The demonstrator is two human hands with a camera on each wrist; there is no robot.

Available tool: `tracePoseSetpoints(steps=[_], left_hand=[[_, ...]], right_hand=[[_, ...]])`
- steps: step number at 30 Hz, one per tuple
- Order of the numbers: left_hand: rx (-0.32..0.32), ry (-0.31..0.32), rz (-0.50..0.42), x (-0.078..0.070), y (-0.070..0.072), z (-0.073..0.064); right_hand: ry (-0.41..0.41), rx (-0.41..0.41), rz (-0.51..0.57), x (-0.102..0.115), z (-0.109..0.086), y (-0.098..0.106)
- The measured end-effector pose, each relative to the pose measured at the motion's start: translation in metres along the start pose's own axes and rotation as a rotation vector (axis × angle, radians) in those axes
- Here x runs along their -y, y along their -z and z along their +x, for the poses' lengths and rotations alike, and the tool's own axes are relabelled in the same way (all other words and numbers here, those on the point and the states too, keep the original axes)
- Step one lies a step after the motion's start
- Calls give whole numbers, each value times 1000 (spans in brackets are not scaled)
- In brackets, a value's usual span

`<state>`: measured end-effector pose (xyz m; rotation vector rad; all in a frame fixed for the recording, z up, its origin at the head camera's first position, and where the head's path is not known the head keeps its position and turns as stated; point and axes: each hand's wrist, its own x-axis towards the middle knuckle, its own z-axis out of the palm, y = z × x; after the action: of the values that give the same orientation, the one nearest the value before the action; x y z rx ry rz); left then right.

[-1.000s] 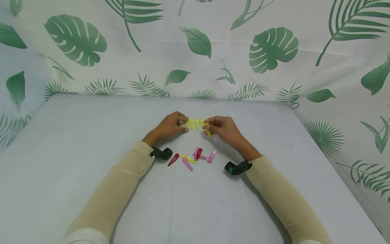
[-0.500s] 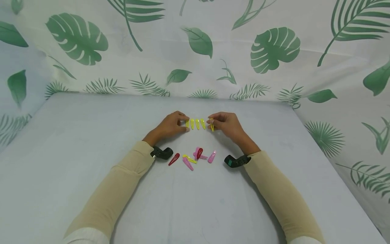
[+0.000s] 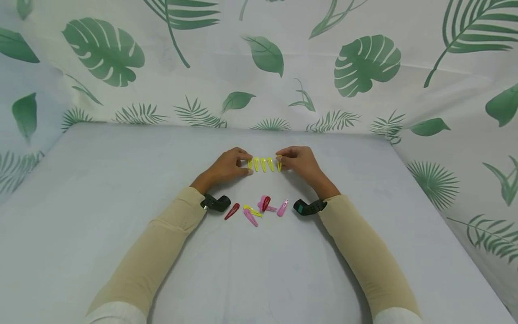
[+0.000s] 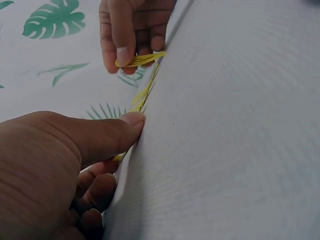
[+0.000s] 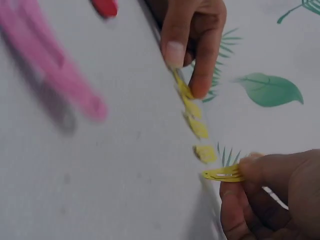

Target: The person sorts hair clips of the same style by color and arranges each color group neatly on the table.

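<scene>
A row of yellow snap hair clips (image 3: 263, 164) lies on the white cloth toward the back. My left hand (image 3: 230, 164) holds the leftmost yellow clip (image 3: 250, 164), with thumb at its near end and forefinger at its far end. Between the thumb and fingers of my right hand (image 3: 300, 163) is another yellow clip (image 3: 279, 164), at the right end of the row. The right wrist view shows this pinched clip (image 5: 224, 174) sticking out from the fingertips, its narrow tip close to the cloth. Part of the left-hand clip is covered by fingers.
Nearer the person, loose clips lie scattered: a dark red clip (image 3: 232, 211), a pink clip (image 3: 250, 217) against a yellow one (image 3: 253, 211), another red clip (image 3: 265, 204) over pink ones, and a single pink clip (image 3: 282, 208). A leaf-printed curtain (image 3: 194, 81) hangs behind the table.
My right hand has moved back and swung the pinched yellow clip from a slant to nearly upright, in line with the row. My left hand stays in place.
</scene>
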<state>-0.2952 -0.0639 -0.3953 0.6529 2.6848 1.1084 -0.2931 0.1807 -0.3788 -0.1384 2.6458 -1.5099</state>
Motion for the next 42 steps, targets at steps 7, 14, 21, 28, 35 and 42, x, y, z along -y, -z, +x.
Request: tracePoseSetpoints(steps=[7, 14, 21, 28, 35, 42], left_hand=[[-4, 12, -12, 0, 2, 0], [-1, 2, -7, 3, 2, 0], [-2, 4, -9, 4, 2, 0], [-6, 0, -4, 4, 1, 1], [-7, -24, 2, 2, -2, 3], [-15, -22, 12, 2, 0, 2]], right_hand=[[-52, -5, -63, 6, 5, -6], [-92, 26, -117, 7, 11, -6], [-89, 17, -149, 9, 13, -8], [-105, -10, -130, 11, 12, -10], [-80, -24, -255, 8, 12, -11], [-78, -46, -294, 9, 13, -14]])
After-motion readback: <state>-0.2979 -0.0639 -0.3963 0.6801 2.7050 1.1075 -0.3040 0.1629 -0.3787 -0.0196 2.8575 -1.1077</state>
